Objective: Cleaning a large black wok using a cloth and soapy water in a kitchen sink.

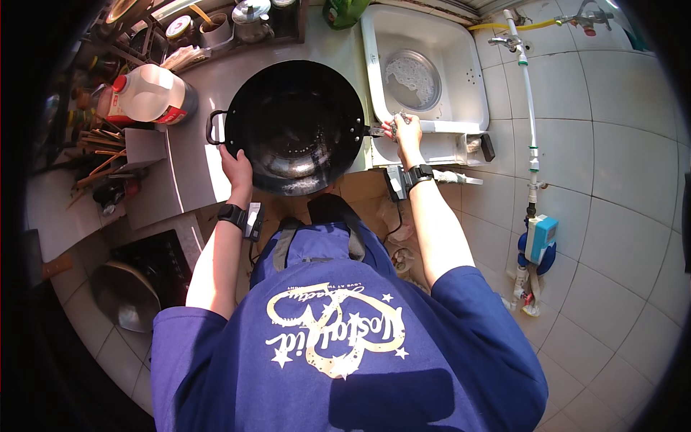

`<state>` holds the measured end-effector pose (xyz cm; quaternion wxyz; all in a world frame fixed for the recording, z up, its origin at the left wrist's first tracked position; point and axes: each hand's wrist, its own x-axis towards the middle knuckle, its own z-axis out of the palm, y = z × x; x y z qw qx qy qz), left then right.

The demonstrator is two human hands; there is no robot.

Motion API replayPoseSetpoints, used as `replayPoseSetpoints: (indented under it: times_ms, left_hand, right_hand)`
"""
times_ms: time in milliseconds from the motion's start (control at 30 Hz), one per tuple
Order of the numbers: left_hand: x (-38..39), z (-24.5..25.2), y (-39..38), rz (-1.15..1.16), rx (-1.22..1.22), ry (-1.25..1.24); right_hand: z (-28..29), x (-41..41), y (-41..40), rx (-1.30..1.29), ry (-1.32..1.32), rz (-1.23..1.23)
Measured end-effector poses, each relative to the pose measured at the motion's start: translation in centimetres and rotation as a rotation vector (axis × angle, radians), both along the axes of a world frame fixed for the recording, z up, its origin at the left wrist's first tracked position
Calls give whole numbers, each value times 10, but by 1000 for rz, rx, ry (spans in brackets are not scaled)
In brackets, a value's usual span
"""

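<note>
A large black wok (294,116) is tilted over the counter's front edge, its inside facing up with bright reflections low in the bowl. My left hand (236,170) grips its rim at the lower left, just under the loop handle (211,127). At the wok's right side, my right hand (408,132) holds a steel wool scrubber (398,122) against the end of the long handle (373,131). The far end of that handle is hidden by my fingers. Beyond the right hand, a round metal basin (438,81) with foamy water sits in the white sink (464,51).
A large plastic jug (146,94) with a red cap stands left on the counter (189,162). Jars (181,29) and a metal teapot (251,21) line the back rack. A green bottle (345,12) is beside the sink. Pipes (532,119) run along the tiled wall.
</note>
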<state>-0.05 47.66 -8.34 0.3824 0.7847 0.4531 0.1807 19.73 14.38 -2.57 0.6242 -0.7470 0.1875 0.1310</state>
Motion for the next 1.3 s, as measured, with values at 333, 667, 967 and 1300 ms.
replayPoseSetpoints:
  times_ms: [333,667,967,1300]
  left_hand:
    - [-7,-3,6,-4,-54,20]
    - [6,12,-5,-25,-58,-25]
    - [6,7,0,-47,-102,-16]
    - [13,22,-1,-58,-115,-14]
  right_hand:
    - [14,-13,4,-571,-301,288]
    - [6,-31,27,-618,-256,239]
    - [12,-29,19,-522,-186,327]
    - [22,-16,8,-565,-200,554]
